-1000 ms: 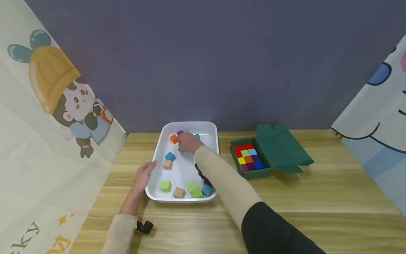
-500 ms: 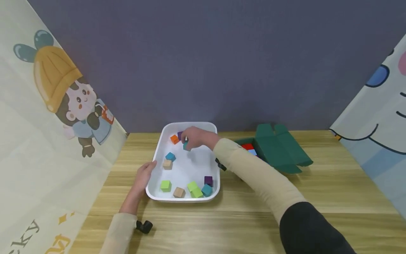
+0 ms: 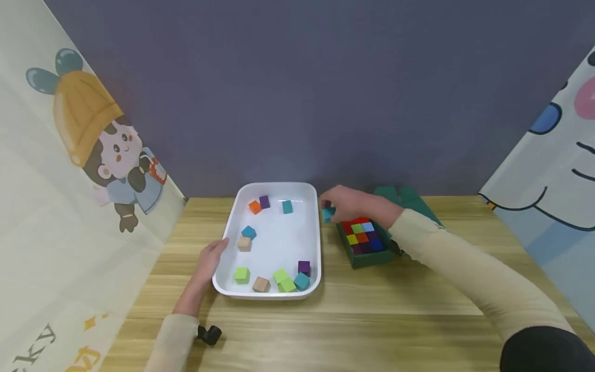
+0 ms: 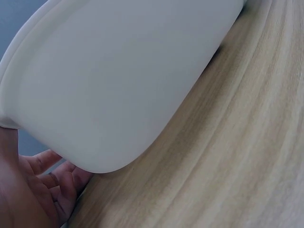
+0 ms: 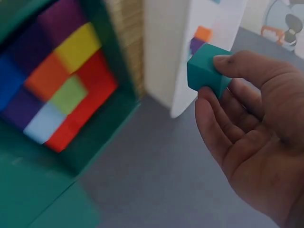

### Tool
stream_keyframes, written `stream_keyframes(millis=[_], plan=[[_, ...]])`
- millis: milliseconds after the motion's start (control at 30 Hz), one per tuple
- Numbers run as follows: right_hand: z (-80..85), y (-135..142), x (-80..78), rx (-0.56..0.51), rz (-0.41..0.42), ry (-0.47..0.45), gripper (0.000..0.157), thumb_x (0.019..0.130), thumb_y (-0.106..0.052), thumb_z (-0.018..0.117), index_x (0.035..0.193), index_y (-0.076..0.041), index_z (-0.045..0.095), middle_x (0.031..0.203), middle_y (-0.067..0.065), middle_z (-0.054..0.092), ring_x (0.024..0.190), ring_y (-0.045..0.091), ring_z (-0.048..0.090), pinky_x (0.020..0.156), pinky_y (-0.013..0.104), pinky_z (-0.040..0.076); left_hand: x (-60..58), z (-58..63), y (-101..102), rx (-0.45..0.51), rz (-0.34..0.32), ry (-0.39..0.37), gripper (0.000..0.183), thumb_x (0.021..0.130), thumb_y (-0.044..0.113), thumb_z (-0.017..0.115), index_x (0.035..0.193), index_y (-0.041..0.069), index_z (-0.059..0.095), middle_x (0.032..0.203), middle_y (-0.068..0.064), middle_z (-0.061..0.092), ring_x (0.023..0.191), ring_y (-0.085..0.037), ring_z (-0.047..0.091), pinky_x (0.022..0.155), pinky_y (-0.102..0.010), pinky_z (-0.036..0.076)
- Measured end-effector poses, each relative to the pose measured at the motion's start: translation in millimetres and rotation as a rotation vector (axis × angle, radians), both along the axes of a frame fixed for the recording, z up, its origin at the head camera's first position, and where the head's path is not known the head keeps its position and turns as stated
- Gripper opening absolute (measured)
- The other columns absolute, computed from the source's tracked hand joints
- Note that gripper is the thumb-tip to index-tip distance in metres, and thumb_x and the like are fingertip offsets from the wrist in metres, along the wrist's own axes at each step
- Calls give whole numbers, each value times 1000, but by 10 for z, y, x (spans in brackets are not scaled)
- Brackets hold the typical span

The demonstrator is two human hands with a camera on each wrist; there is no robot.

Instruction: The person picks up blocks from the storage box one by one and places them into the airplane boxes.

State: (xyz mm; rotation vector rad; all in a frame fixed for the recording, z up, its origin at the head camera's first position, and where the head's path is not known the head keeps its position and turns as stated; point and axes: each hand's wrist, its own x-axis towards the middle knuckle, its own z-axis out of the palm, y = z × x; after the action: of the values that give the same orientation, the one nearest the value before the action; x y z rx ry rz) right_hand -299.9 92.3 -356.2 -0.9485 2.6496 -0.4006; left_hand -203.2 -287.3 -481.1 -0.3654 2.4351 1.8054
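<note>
My right hand (image 3: 351,202) pinches a teal cube (image 5: 203,66) between thumb and fingers. It is in the air by the left side of an open green box (image 3: 372,260), just past the tray's right edge. Rows of coloured cubes (image 5: 50,73), red, yellow, orange, blue and purple among them, fill part of the box. My left hand (image 3: 209,263) grips the left rim of a white tray (image 3: 281,237), thumb at the rim. In the left wrist view its fingers (image 4: 45,161) bend against the outside of the tray's wall.
Loose cubes lie in the tray: orange (image 3: 254,207), purple (image 3: 304,267), teal (image 3: 287,206), blue (image 3: 248,232), light green (image 3: 241,275) and plain wood (image 3: 261,284). The box's lid (image 3: 418,205) folds back to the right, partly behind the right arm. A dark wall (image 3: 297,93) stands behind the table.
My right hand has picked up a teal cube inside the tray and carried it right, over the tray's edge to the green box. The left hand has stayed at the rim.
</note>
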Motion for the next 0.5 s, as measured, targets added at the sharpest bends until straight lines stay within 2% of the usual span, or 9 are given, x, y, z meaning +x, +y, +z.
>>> stream_keyframes(millis=[100, 200, 367, 500], plan=[[-29, 220, 4, -10, 28, 1, 21, 83, -7, 72, 103, -9, 66, 98, 2, 63, 78, 19, 53, 66, 29, 48, -2, 11, -13, -13, -11, -3, 73, 100, 53, 42, 140, -9, 40, 125, -26, 56, 106, -29, 60, 88, -35, 52], [-49, 391, 10, -31, 46, 3, 22, 85, -4, 69, 107, -7, 67, 102, 4, 63, 76, 19, 51, 64, 31, 44, -10, 25, -25, -10, -21, 1, 73, 100, 53, 42, 140, -9, 40, 124, -26, 57, 104, -28, 61, 87, -34, 53], [-87, 551, 5, -49, 46, 16, 29, 86, -4, 70, 115, -4, 66, 112, 8, 61, 87, 20, 55, 70, 33, 48, -40, 32, -41, -9, -21, 11, 70, 101, 51, 42, 138, -9, 42, 122, -26, 58, 99, -24, 62, 82, -29, 53], [-159, 587, -8, -42, 37, 20, 32, 85, -4, 72, 116, -2, 66, 112, 9, 62, 90, 22, 56, 74, 34, 51, -22, 3, -39, -6, -40, -8, 74, 100, 54, 41, 140, -8, 40, 125, -25, 57, 103, -26, 61, 86, -31, 52]])
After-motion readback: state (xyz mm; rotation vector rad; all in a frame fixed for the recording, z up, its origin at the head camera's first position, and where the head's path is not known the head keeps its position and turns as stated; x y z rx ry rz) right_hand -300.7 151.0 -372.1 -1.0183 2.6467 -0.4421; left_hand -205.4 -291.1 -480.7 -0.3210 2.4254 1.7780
